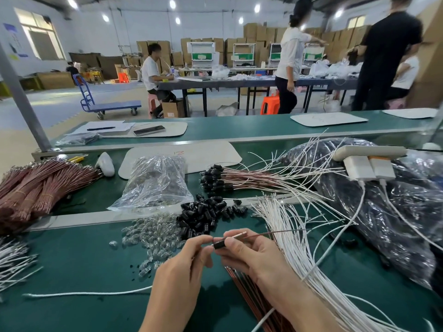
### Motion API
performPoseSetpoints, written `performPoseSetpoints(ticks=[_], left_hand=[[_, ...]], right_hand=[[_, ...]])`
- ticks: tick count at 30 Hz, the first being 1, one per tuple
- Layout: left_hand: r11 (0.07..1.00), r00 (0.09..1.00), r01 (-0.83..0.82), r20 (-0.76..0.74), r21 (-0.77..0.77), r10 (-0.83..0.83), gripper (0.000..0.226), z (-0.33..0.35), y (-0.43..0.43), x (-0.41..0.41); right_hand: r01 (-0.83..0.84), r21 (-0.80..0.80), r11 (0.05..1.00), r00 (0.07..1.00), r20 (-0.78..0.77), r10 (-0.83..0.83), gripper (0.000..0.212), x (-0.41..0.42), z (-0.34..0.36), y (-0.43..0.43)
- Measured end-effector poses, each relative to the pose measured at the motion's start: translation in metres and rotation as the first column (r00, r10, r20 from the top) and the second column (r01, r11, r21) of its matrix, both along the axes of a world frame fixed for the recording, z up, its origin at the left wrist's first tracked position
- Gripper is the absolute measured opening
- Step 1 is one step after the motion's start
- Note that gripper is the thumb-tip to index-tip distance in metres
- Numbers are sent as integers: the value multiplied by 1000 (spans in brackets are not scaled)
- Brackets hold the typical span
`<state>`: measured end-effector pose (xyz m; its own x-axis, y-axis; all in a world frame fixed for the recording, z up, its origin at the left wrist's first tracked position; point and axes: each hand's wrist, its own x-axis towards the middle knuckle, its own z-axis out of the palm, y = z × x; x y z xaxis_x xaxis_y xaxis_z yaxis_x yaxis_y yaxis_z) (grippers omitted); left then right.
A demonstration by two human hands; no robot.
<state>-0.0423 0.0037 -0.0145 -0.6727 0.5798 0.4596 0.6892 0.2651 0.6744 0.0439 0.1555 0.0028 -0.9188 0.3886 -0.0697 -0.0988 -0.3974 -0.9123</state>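
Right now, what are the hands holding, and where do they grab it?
A small black cap with thin wires sticking out: the right hand pinches its middle, the left hand pinches its left end.

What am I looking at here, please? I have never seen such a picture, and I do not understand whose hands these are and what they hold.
There is no machine here: a person wears one camera on the head, so the picture looks forward and down at that person's own hands. The left hand and right hand together pinch a small black cap, with thin wires coming out of the end near the right hand. On the green worktable lie loose black caps, clear bulbs, a bundle of white wires and, further back, caps already fitted on wires.
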Motion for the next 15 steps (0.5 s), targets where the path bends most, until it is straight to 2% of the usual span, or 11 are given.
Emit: performPoseSetpoints(ticks=[3,10,15], left_hand=[[1000,1000,12,24,2,-12,20,-1,1,0],[1000,998,25,54,-8,-25,22,-2,2,0],[999,999,42,2,-15,-42,29,1,2,1]], right_hand=[[19,48,999,999,27,-20,18,0,0,-1],[57,129,990,997,49,-64,25,2,1,0],[6,255,967,999,38,-16,10,3,2,-3]])
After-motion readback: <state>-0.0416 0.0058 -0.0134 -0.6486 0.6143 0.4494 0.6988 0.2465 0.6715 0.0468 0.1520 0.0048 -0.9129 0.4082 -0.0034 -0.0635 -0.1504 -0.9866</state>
